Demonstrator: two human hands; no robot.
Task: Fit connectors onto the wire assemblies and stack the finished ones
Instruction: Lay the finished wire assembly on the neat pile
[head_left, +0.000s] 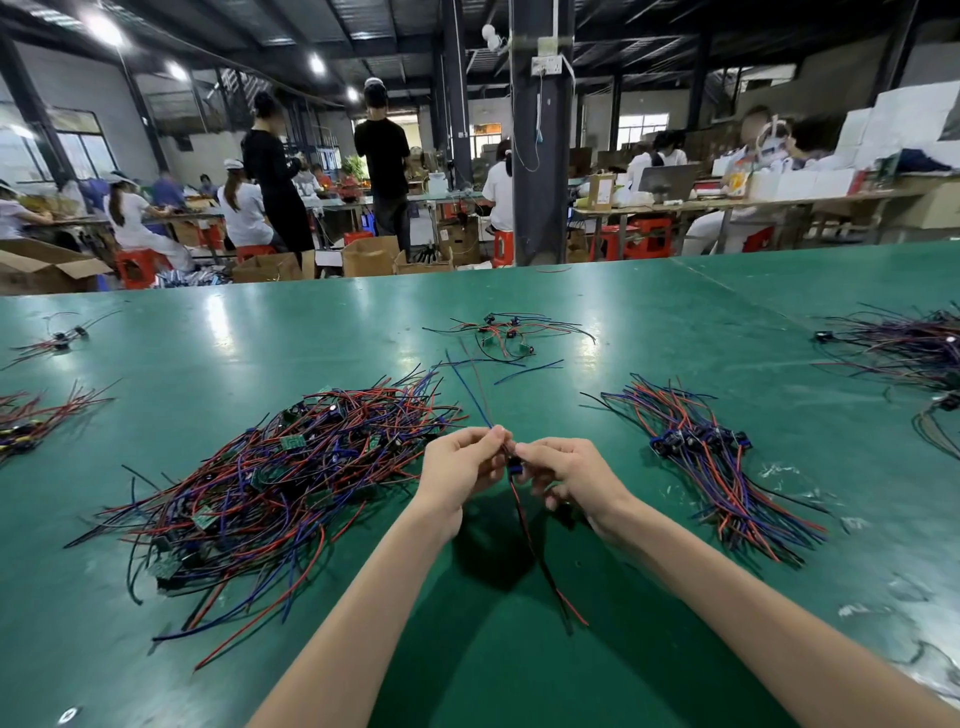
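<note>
Two hands busy: left hand pinches wire assembly, right hand pinches its connector. Light, floppy; probably best gripped near the connector.

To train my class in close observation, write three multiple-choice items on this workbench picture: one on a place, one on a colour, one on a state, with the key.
1. Where does the tidy stack of red, blue and black wire assemblies lie?
A. right of the hands
B. left of the hands
C. under the forearms

2. What colour is the smooth table top?
A. grey
B. green
C. white

3. What are the left hand and right hand doing?
A. resting flat on the table
B. holding scissors
C. pinching one thin wire assembly between them

Key:
1 A, the stack lies on the right hand's side.
2 B, the whole top is green.
3 C, both hands grip the same wires above the table.
</note>
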